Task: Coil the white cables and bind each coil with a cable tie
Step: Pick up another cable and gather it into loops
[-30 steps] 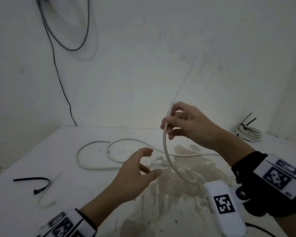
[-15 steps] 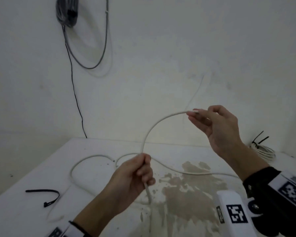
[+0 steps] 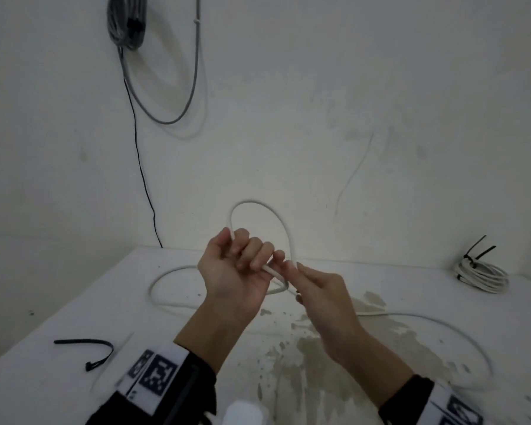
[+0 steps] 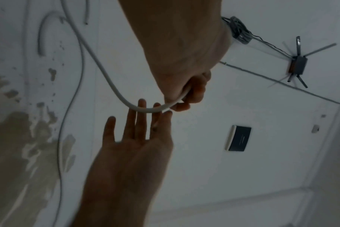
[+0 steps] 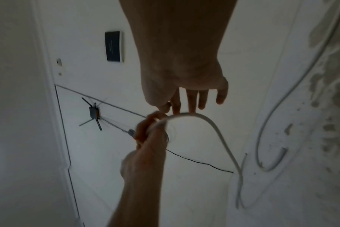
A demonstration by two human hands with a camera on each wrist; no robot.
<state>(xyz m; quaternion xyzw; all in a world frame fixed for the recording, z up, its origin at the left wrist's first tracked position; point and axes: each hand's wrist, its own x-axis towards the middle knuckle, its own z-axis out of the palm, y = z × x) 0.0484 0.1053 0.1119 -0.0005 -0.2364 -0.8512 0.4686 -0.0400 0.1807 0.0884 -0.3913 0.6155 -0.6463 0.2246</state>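
Head view shows both hands raised above the white table (image 3: 74, 302), meeting near the middle of the scene. The left hand (image 3: 236, 271) is curled round the white cable (image 3: 284, 223), fingers folded into the palm, and one loop of the cable arches up out of the fist and comes back down to the knuckles. The right hand (image 3: 316, 289) reaches in from the right with its fingers stretched nearly straight, the fingertips (image 3: 288, 266) touching the cable just beside the left fist; it grips nothing that can be seen. From the left wrist view the right hand (image 4: 138, 138) lies palm-up and flat, the cable (image 4: 107, 76) running across the ends of its fingers into the left hand (image 4: 184, 86). From the right wrist view the right hand's fingers (image 5: 191, 99) point down at the top of the cable's bend (image 5: 210, 121), while the left hand (image 5: 151, 130) clasps the strand. Beyond the hands the cable trails over the table in slack curves to the left and right, crossing a brownish stain (image 3: 334, 357). A black cable tie (image 3: 89, 348) lies loose near the table's left edge. At the far right corner sits a finished white coil (image 3: 482, 276), bound with black ties. On the wall hang a grey cable bundle (image 3: 126, 23) and a thin black wire (image 3: 138, 154).
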